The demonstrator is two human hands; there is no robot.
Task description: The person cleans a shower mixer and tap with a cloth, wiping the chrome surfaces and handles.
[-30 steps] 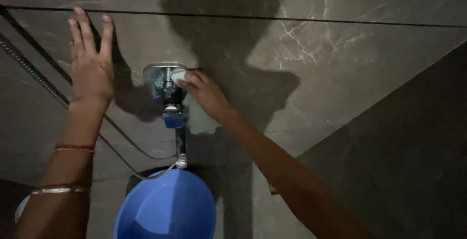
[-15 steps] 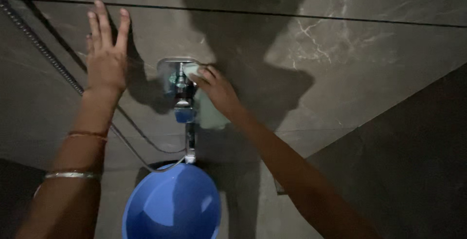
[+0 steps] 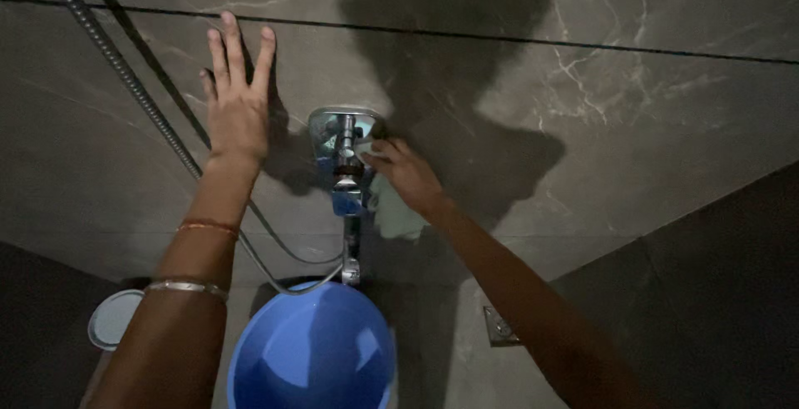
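Cloth point(image 3: 398, 209), one pale green soft rag, hangs against the wall point(image 3: 632, 126) just right of the tap point(image 3: 345, 159), pinched at its top by the right hand point(image 3: 408, 174). Largest of all is that wall: big dark grey tiles, smooth and marble-veined, with one thin dark joint running across near the top and one broad shadow of the person over the middle. One round blue plastic bucket point(image 3: 312, 355) stands below the tap, glossy inside. Two forearms reach up from the bottom edge. One ribbed metal hose point(image 3: 125, 76) slants down the left side and curves under to the spout. One tap of shiny chrome has a squarish plate, a knob and a narrow spout pointing down. Left hand point(image 3: 237, 114) lies flat and released on the tile, fingers spread, just left of the tap. Two bangles point(image 3: 187, 287) circle that arm. One small square floor drain point(image 3: 499, 326) sits lower right.
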